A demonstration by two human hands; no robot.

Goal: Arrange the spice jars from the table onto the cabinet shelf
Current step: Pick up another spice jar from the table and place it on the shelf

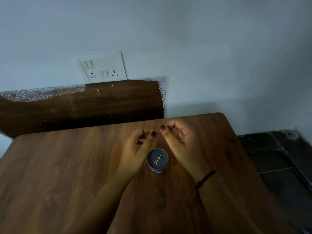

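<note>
One spice jar with a round grey lid stands upright on the wooden table, seen from above. My left hand hovers just left of the jar, palm turned up, fingers curled and holding nothing. My right hand is just right of it, also palm up with curled fingers, empty, a black thread around its wrist. Neither hand touches the jar. No cabinet shelf is in view.
A dark wooden board leans against the grey wall behind the table. A white switch and socket plate sits on the wall above it. Dark floor tiles lie beyond the table's right edge.
</note>
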